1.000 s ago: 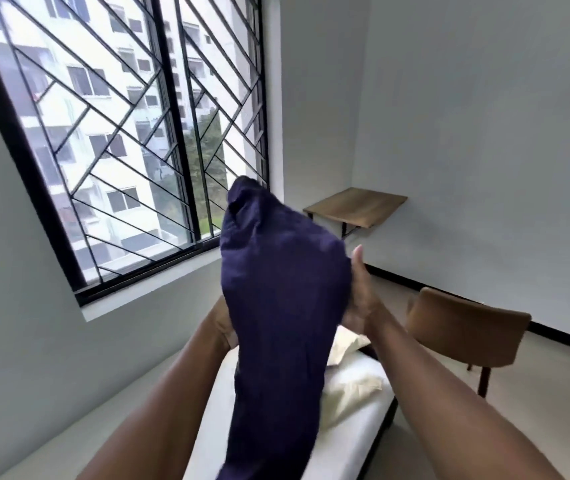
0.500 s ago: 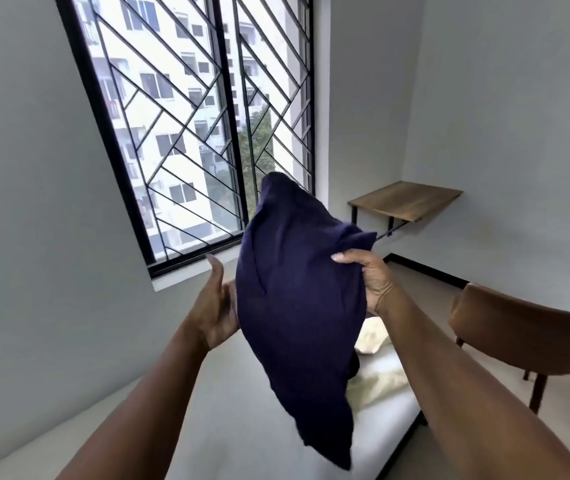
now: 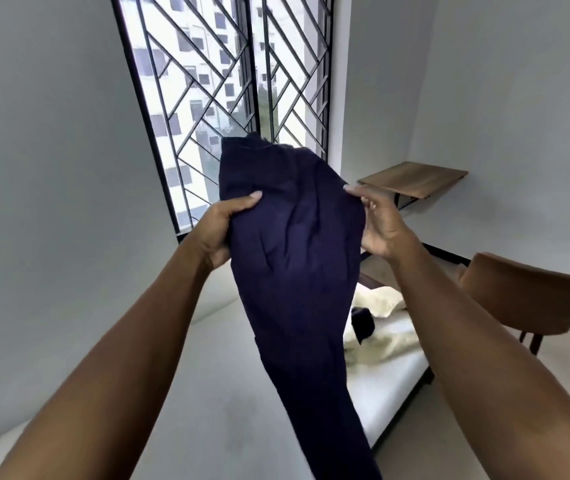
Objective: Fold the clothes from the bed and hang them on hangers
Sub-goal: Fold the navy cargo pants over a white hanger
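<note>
Both arms are up in front of the window [image 3: 228, 81], and the navy garment [image 3: 294, 258] hangs between the 2 hands, lifted clear above the bed [image 3: 207, 393]. The left hand [image 3: 222, 233] grips the cloth's left edge, thumb laid across the front, the fingers tucked behind the fabric and out of sight. The right hand [image 3: 378, 226] pinches the opposite edge, fingertips curled onto the cloth near the top, palm turned toward the camera. Between the 2 grips the fabric bunches into soft vertical creases. Above the hands it rises to a rounded top, and below them it narrows into a long tail that runs out of the bottom of the frame.

Down on the white mattress, near the far end, lies a rumpled cream garment [image 3: 384, 303], and a small dark piece of cloth [image 3: 362, 323] rests on it; what kind I cannot tell. A brown chair [image 3: 526, 299] stands just beside the bed on the right. On the far wall a wooden shelf [image 3: 415, 178] juts out, well apart from the hands.
</note>
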A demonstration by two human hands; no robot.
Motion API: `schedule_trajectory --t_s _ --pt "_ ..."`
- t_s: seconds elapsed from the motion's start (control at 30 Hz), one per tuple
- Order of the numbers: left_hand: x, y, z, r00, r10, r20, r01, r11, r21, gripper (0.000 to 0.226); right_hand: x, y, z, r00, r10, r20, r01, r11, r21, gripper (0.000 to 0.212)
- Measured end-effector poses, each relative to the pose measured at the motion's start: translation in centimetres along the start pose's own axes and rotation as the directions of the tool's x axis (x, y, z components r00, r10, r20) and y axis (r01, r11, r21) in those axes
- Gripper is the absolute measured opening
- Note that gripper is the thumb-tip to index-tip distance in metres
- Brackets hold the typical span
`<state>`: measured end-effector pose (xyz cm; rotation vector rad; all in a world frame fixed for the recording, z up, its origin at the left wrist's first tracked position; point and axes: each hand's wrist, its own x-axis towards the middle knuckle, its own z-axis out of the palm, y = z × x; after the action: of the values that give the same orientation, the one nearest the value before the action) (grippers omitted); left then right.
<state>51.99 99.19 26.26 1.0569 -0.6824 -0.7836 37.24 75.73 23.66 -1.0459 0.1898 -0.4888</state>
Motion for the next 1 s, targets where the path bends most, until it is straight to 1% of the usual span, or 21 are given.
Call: schedule_trajectory --t_s 0.03,0.07,0.13,0.17,0.23,0.3,0.37,0.4,0.47,0.5,0.53,0.6,0.67,0.77,0.8,0.83,0.87,0.9,0.93,0.97,1.0 --pt "-1.0 0.5 -1.0 0.999 -0.016 0.033 0.016 1.000 0.018 0.039 -1.0 0.1 1.0 0.996 0.060 0.064 -0.058 0.998 -0.031 0.055" --pt "-2.3 0.9 -2.2 0.997 -0.039 0.063 0.037 0.999 0.033 0.045 -2.0 1.0 2.4 0.986 0.117 0.116 -0.105 0.988 -0.110 0.049" --pt "-4.0 0.8 -3.5 0.991 -0.071 0.113 0.065 0.996 0.060 0.052 -3.3 2.8 4.8 0.965 0.217 0.145 -0.161 0.933 -0.322 0.036" --pt "-5.1 0.9 -4.3 0.987 -0.083 0.137 0.073 0.995 0.072 0.052 -3.8 4.2 6.2 0.965 0.228 0.130 -0.163 0.908 -0.387 0.034" --pt "-6.6 0.9 -6.0 0.983 -0.094 0.156 0.079 0.992 0.095 0.041 -4.3 6.2 8.2 0.974 0.198 0.110 -0.141 0.911 -0.387 0.043" --pt "-7.8 1.1 -8.1 0.988 -0.080 0.133 0.066 0.992 0.107 0.029 -4.6 7.6 9.5 0.985 0.140 0.105 -0.104 0.950 -0.293 0.042" --pt "-8.5 0.7 -11.5 0.999 -0.026 0.035 0.020 0.989 0.145 0.032 -4.5 9.0 10.8 0.999 0.010 0.032 -0.003 0.976 -0.220 0.038" --pt "-8.5 0.4 -13.3 0.998 0.032 -0.049 -0.023 0.985 0.173 0.035 -4.1 9.7 11.5 0.995 -0.080 -0.057 0.064 0.968 -0.242 0.038" --pt "-8.5 -0.3 -15.8 0.963 0.161 -0.218 -0.114 0.971 0.212 0.042 -3.3 10.4 12.6 0.934 -0.265 -0.241 0.144 0.894 -0.424 0.037" --pt "-8.7 -0.5 -17.0 0.944 0.195 -0.265 -0.137 0.965 0.222 0.047 -2.8 10.8 13.3 0.901 -0.330 -0.281 0.150 0.846 -0.512 0.035" --pt "-8.9 -0.7 -17.7 0.938 0.206 -0.279 -0.145 0.964 0.223 0.053 -2.3 11.2 13.6 0.881 -0.363 -0.304 0.142 0.815 -0.562 0.033" --pt "-9.2 -0.8 -19.2 0.957 0.166 -0.239 -0.120 0.973 0.196 0.068 -1.5 12.1 14.0 0.887 -0.335 -0.318 0.103 0.814 -0.571 0.029" --pt "-9.6 -0.9 -20.2 0.981 0.095 -0.170 -0.066 0.983 0.171 0.074 -0.6 13.0 13.8 0.911 -0.270 -0.313 0.063 0.839 -0.540 0.027" --pt "-10.0 -1.2 -21.0 0.996 -0.026 -0.082 0.034 0.995 0.097 0.062 0.6 14.2 13.0 0.938 -0.143 -0.317 -0.002 0.909 -0.417 0.024" --pt "-10.1 -1.1 -20.9 0.997 -0.058 -0.059 0.061 0.997 0.046 0.056 1.0 14.6 12.7 0.933 -0.121 -0.339 -0.023 0.920 -0.392 0.029" --pt "-10.0 -0.8 -20.6 0.996 -0.074 -0.050 0.074 0.997 -0.003 0.050 1.4 15.0 12.4 0.918 -0.123 -0.378 -0.051 0.907 -0.418 0.036" --pt "-9.9 -0.5 -20.1 0.994 -0.071 -0.087 0.068 0.997 -0.038 0.045 1.6 15.4 12.3 0.892 -0.152 -0.426 -0.093 0.860 -0.502 0.045" --pt "-9.4 -0.2 -19.6 0.985 -0.056 -0.164 0.049 0.998 -0.044 0.042 1.7 15.8 12.6 0.851 -0.232 -0.471 -0.146 0.757 -0.636 0.054" --pt "-8.9 0.0 -18.9 0.966 -0.040 -0.254 0.032 0.999 -0.036 0.041 1.7 16.3 13.1 0.803 -0.344 -0.486 -0.185 0.631 -0.753 0.059" --pt "-8.4 0.1 -18.1 0.946 -0.031 -0.323 0.023 0.999 -0.028 0.041 1.3 16.7 13.9 0.764 -0.444 -0.468 -0.178 0.552 -0.814 0.058" --pt "-8.1 0.2 -17.1 0.938 -0.030 -0.346 0.019 0.999 -0.034 0.043 0.6 17.1 15.2 0.775 -0.479 -0.412 -0.111 0.538 -0.836 0.054"
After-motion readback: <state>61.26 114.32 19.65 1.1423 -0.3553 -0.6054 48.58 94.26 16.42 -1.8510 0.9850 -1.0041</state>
